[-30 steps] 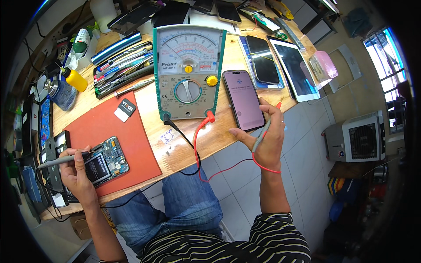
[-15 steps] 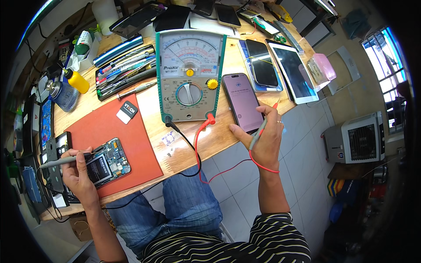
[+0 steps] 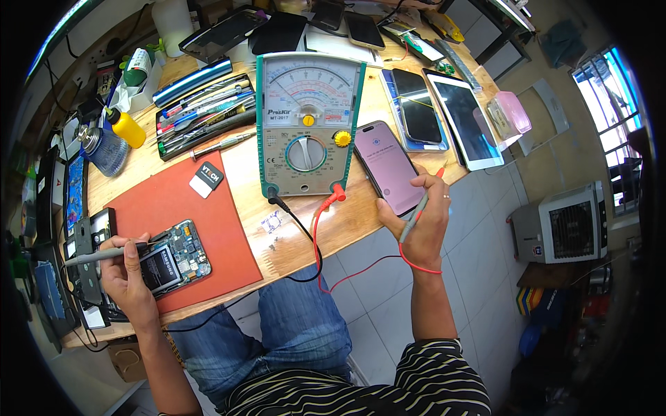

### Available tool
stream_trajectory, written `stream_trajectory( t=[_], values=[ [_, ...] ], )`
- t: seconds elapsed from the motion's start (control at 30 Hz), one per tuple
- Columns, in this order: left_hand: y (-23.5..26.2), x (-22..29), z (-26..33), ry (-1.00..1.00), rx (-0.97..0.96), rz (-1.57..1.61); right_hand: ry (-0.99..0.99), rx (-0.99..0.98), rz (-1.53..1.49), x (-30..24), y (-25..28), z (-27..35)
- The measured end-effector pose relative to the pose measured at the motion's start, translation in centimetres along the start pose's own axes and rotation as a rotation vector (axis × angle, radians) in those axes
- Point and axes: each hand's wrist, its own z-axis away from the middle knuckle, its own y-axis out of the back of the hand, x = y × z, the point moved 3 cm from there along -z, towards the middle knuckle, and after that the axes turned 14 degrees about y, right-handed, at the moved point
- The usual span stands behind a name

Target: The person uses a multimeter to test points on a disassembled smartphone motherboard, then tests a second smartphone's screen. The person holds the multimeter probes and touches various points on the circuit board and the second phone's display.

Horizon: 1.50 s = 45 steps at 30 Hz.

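My left hand is closed around a grey test probe, its dark tip close to the exposed circuit board of an opened phone. Beside that board sits a black battery. My right hand holds the red-tipped test probe, which slants up between thumb and fingers. That hand's thumb and fingertips are at the lower end of a phone with a lit pinkish screen; whether they grip it, I cannot tell. Black and red leads run from an analog multimeter standing between my hands.
A red mat lies under the opened phone, with a black-and-white card on it. Behind are a tool tray, a yellow bottle and a glass jar. To the right lie a dark phone and a white tablet.
My right hand and its probe have shifted slightly right, the thumb now nearer the phone's lower corner. The bench appears slightly shifted in view. My left hand stays by the opened phone.
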Motion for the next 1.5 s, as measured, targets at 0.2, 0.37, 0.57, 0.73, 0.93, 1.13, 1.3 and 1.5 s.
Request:
stream_trajectory(
  t=[0.2,0.37,0.57,0.73,0.93,1.13,1.3,1.5],
  values=[
    [-0.1,0.0,0.0,0.007,0.003,0.009,0.085,0.03,0.023,0.2,0.0,0.1],
    [0.0,-0.1,0.0,-0.004,0.002,0.012,0.137,0.06,0.033,0.3,0.2,0.0],
    [0.0,-0.1,0.0,-0.015,-0.005,-0.015,0.214,0.146,-0.012,1.0,0.2,-0.1],
    [0.0,-0.1,-0.1,-0.008,-0.005,0.017,0.249,0.195,-0.012,1.4,0.3,0.0],
    [0.1,-0.4,-0.1,0.001,-0.003,0.017,0.223,0.235,-0.025,1.8,0.9,-0.3],
    [0.3,-0.4,-0.1,0.022,-0.013,0.023,0.189,0.29,0.038,3.3,2.7,-1.2],
    [0.4,-0.5,-0.1,0.024,0.001,-0.001,0.157,0.32,0.078,4.0,4.0,-1.4],
    [0.3,-0.5,-0.2,0.018,-0.004,0.018,0.109,0.345,0.009,6.2,4.6,-2.4]
  ],
)
